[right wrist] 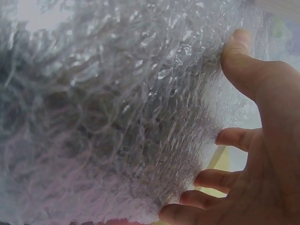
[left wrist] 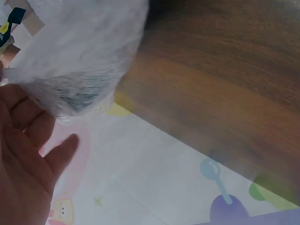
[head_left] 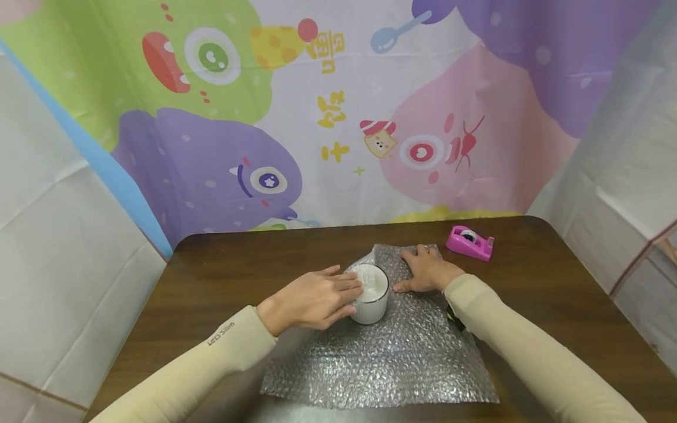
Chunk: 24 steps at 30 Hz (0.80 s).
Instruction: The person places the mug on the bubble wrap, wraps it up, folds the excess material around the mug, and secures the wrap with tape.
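A white cup [head_left: 372,311] with a dark rim stands on a sheet of bubble wrap [head_left: 381,364] on the table. My left hand [head_left: 317,298] lies against the cup's left side, its extended fingers reaching over the rim with a raised fold of wrap beneath them. In the left wrist view, that fold of bubble wrap [left wrist: 89,51] rises by the fingers and hides the cup. To the right of the cup, my right hand [head_left: 425,273] rests spread on the far part of the sheet. Its fingertips [right wrist: 229,138] touch the wrap in the right wrist view.
A pink tape dispenser [head_left: 471,244] with a roll in it stands at the back right of the dark wooden table [head_left: 227,264], beyond my right hand. Behind the table's far edge hangs a curtain [head_left: 328,176] printed with cartoon monsters.
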Tool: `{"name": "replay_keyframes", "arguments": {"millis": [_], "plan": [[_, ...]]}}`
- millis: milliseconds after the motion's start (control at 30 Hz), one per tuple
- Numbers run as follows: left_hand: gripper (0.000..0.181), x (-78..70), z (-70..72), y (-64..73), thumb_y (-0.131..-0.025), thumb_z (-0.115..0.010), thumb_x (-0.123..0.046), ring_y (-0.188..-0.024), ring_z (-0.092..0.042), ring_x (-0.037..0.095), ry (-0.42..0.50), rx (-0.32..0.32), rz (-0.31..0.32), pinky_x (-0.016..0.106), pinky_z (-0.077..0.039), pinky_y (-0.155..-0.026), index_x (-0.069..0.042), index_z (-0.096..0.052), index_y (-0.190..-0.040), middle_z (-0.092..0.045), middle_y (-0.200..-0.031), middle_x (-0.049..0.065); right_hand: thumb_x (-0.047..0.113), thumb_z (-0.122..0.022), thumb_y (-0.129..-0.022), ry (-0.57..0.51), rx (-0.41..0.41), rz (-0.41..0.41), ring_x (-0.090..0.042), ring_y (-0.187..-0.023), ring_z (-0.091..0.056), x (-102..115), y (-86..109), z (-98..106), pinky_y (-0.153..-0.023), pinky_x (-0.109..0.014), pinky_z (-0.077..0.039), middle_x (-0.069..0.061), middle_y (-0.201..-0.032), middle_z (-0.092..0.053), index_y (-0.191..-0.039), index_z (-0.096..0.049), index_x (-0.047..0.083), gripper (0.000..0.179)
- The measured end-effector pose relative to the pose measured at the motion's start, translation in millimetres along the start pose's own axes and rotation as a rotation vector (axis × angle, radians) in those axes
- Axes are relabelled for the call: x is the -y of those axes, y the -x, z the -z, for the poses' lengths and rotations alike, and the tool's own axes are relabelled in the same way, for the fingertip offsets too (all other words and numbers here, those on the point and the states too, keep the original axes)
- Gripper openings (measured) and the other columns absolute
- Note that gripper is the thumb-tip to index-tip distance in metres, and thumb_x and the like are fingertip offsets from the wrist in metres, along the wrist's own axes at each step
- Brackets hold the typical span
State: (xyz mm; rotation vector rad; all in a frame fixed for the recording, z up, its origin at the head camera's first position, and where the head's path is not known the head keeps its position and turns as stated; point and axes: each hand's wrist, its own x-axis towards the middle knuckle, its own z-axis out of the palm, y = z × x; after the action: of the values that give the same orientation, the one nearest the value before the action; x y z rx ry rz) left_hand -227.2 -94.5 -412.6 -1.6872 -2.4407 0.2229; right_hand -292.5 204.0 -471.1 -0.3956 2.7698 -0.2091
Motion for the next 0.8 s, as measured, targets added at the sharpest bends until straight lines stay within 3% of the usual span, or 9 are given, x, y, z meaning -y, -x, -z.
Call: {"name": "replay_keyframes", "arguments": {"millis": [100,200,300,367,433,633,800], "plan": [[0.044,-0.7,1.2,-2.1,-0.110,-0.042,-0.036,-0.135,-0.059,0.021,-0.022,-0.011,-0.004,0.042,-0.047,-0.113,-0.010,-0.065,-0.136,-0.068,-0.137,0.003,0.065,-0.070,-0.087,-0.002,-0.001,0.000,-0.064,-0.145,-0.023,-0.3,0.0,0.3,-0.112,-0.073,-0.032,-0.037,-0.158,-0.028,-0.159,-0.033,0.005,0.100],[0.036,1.1,3.1,-5.0,-0.110,-0.043,-0.032,-0.132,-0.062,0.023,0.055,0.008,0.000,0.039,-0.051,-0.108,-0.011,-0.068,-0.125,-0.072,-0.128,0.002,0.065,-0.070,-0.088,-0.003,0.004,-0.003,-0.064,-0.145,-0.023,-0.3,0.3,0.6,-0.113,-0.073,-0.031,-0.037,-0.158,-0.027,-0.159,-0.033,0.005,0.100],[0.025,3.8,6.0,-8.9,-0.108,-0.046,-0.027,-0.111,-0.067,0.018,0.156,0.036,0.011,0.035,-0.057,-0.094,-0.014,-0.068,-0.107,-0.072,-0.109,0.000,0.065,-0.070,-0.088,-0.006,0.011,-0.007,-0.064,-0.146,-0.022,0.0,0.9,1.1,-0.113,-0.073,-0.030,-0.037,-0.158,-0.027,-0.159,-0.033,0.005,0.101],[0.020,4.6,6.6,-11.4,-0.106,-0.050,-0.026,-0.095,-0.063,0.014,0.180,0.039,0.012,0.032,-0.059,-0.082,-0.017,-0.065,-0.095,-0.067,-0.098,-0.002,0.065,-0.070,-0.087,-0.007,0.013,-0.008,-0.064,-0.145,-0.022,0.1,1.1,0.5,-0.113,-0.073,-0.030,-0.037,-0.158,-0.027,-0.159,-0.033,0.005,0.101],[0.020,4.8,6.5,-13.3,-0.105,-0.054,-0.026,-0.086,-0.058,0.013,0.154,0.034,0.003,0.029,-0.057,-0.073,-0.018,-0.065,-0.090,-0.062,-0.091,-0.004,0.065,-0.070,-0.087,-0.008,0.010,-0.005,-0.064,-0.145,-0.022,0.5,1.3,0.4,-0.114,-0.073,-0.030,-0.037,-0.158,-0.028,-0.159,-0.033,0.005,0.101],[0.027,2.4,2.3,-17.3,-0.104,-0.058,-0.032,-0.101,-0.067,0.016,0.044,0.000,-0.003,0.029,-0.058,-0.072,-0.019,-0.064,-0.081,-0.064,-0.087,-0.007,0.065,-0.069,-0.088,0.002,-0.001,0.004,-0.065,-0.145,-0.023,0.3,0.3,-0.1,-0.116,-0.072,-0.027,-0.037,-0.158,-0.027,-0.159,-0.034,0.005,0.099],[0.032,0.9,0.1,-20.6,-0.104,-0.059,-0.034,-0.082,-0.058,0.012,0.012,0.005,0.028,0.028,-0.056,-0.065,-0.021,-0.061,-0.075,-0.059,-0.080,-0.008,0.066,-0.069,-0.088,0.006,-0.008,0.004,-0.066,-0.145,-0.021,-0.4,-0.6,-0.1,-0.117,-0.072,-0.025,-0.038,-0.158,-0.027,-0.158,-0.035,0.006,0.098]]}}
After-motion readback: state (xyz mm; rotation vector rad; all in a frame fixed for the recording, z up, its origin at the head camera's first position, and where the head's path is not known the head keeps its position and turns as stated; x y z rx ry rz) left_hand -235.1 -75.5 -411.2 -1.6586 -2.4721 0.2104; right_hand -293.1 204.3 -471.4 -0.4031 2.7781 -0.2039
